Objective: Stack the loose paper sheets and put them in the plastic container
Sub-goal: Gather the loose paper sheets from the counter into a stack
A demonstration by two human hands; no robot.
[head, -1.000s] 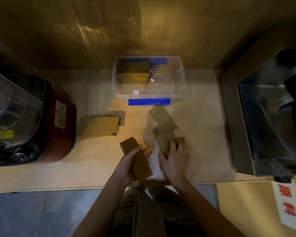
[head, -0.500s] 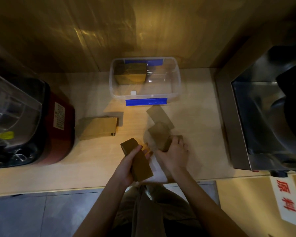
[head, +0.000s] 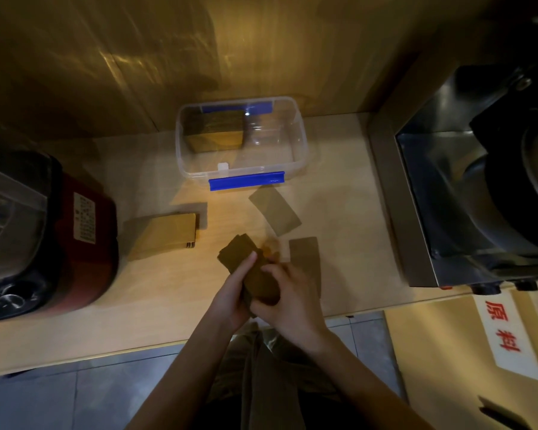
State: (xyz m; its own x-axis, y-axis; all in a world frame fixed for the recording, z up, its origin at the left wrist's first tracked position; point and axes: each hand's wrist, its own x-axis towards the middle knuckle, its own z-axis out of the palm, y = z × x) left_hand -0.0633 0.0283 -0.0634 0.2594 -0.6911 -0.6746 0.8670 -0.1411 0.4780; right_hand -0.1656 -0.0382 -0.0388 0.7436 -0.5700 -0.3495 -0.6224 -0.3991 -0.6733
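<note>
A small stack of brown paper sheets [head: 241, 254] is held above the front of the counter. My left hand [head: 230, 294] grips it from the left and my right hand [head: 288, 297] grips it from the right. Two loose brown sheets lie on the counter: one [head: 275, 214] just in front of the container, tilted, and another [head: 305, 259] right of my hands. A neat brown stack [head: 162, 235] rests further left. The clear plastic container [head: 298, 156] with blue clips stands at the back, with a brown stack [head: 215, 130] in its left part.
A red and black appliance [head: 59, 240] with a clear lid fills the counter's left end. A stainless steel machine [head: 466, 187] stands at the right. A wooden wall [head: 199, 51] runs behind. A cardboard box with a red-lettered label [head: 503, 333] sits lower right.
My right hand lifted a sheet off the counter and brought it left onto the stack in my left hand. Both hands now hold that stack together.
</note>
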